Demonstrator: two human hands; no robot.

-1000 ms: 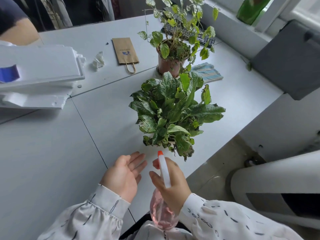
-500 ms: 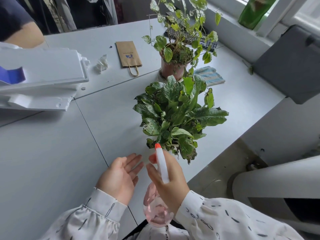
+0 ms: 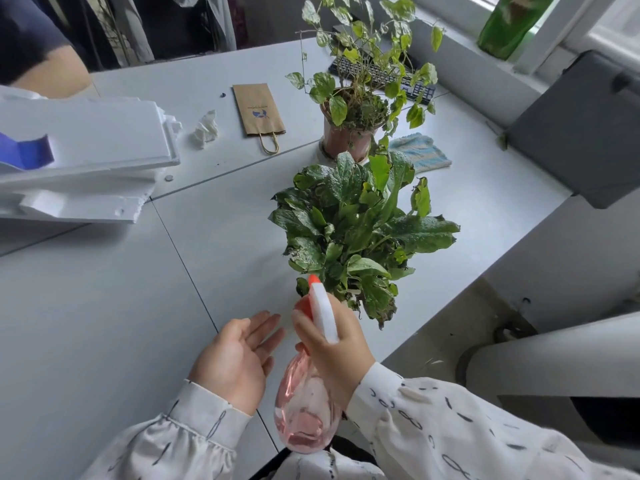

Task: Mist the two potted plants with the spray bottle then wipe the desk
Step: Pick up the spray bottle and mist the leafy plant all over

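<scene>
Spray bottle (image 3: pixel 304 410) points at the near plant (image 3: pixel 356 237), low in the middle of the frame.

The right hand (image 3: pixel 332 344) has its grip wrapped round the pink bottle's neck, with the nozzle just beside the leaves. The left hand (image 3: pixel 239 351) is open next to it and holds nothing. From this close, water may soak one leaf and drip onto the tabletop (image 3: pixel 104 306). The far plant (image 3: pixel 356 81), upper middle, could get missed. The cloth (image 3: pixel 419 152) lies beside its pot.
</scene>
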